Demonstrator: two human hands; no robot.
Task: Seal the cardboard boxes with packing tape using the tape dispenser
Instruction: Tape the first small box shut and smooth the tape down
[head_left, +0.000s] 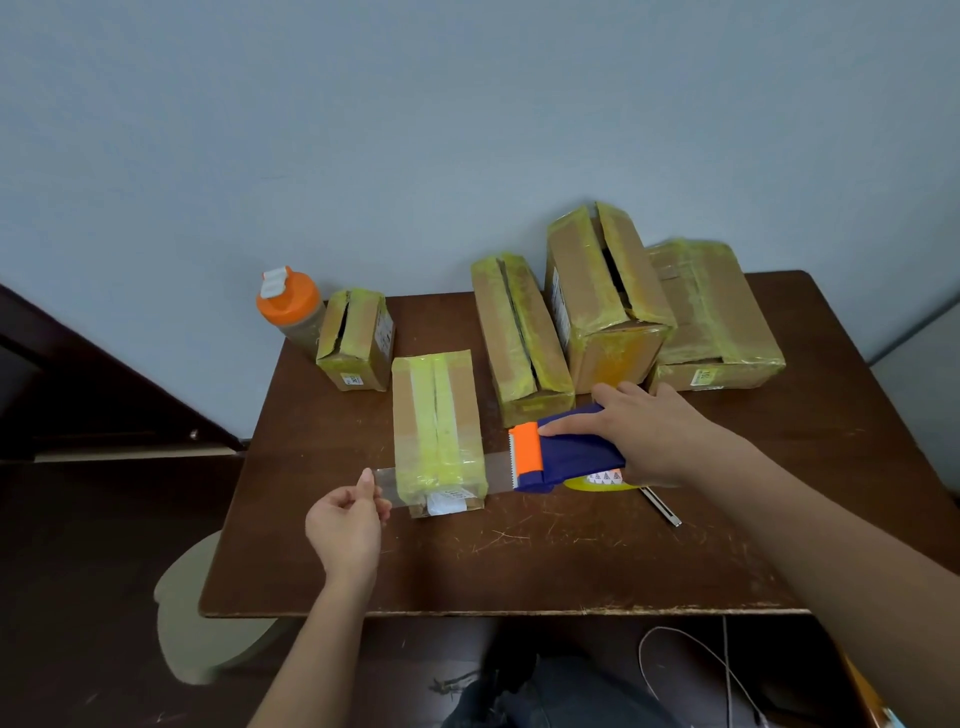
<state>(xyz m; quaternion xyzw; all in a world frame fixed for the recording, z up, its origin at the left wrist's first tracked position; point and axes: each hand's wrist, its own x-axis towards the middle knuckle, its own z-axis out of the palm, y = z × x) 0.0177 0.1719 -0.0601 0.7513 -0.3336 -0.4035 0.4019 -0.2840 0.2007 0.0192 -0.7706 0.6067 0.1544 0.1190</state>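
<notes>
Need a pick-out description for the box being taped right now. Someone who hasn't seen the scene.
On the brown table, five cardboard boxes sit toward the wall. The target box lies nearest the person, alone in front. Only it has clear tape stretched across its near end.

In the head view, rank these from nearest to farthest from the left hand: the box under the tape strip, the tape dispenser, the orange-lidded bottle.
From the left hand:
1. Box under the tape strip, just to the hand's right.
2. Tape dispenser, farther right, gripped by the right hand.
3. Orange-lidded bottle, at the table's far left corner.
</notes>
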